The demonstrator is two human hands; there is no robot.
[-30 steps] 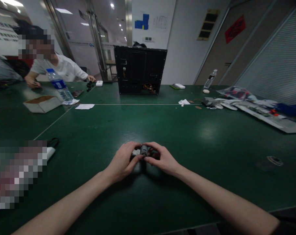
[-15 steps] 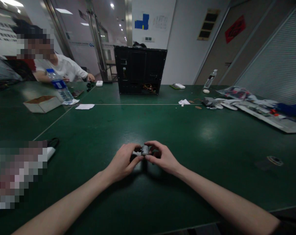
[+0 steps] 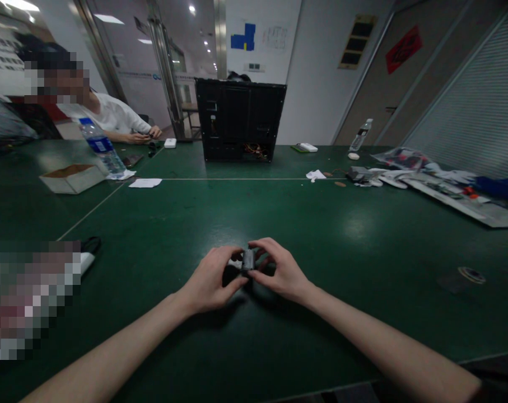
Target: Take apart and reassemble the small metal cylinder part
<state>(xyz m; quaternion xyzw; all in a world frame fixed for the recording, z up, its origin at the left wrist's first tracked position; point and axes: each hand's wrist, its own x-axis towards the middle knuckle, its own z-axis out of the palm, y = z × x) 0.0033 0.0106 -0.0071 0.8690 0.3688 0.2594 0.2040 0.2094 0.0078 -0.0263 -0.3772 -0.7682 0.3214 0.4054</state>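
A small grey metal cylinder is held just above the green table, in the middle of the view. My left hand curls around its left side, index finger behind and thumb near its lower edge. From the right, my right hand pinches it between fingertips at the top and thumb at the bottom. Dark gaps and shadow between the fingers hide part of the cylinder's ends.
On the right of the table lies a round metal-ringed part. An open cardboard box and a water bottle stand at the left. A black panel-backed unit rises at the far side, and a co-worker sits at far left.
The cylinder has been tilted, so more of its darker side shows. My left thumb has dropped slightly away from its lower edge. The co-worker's hands have come together.
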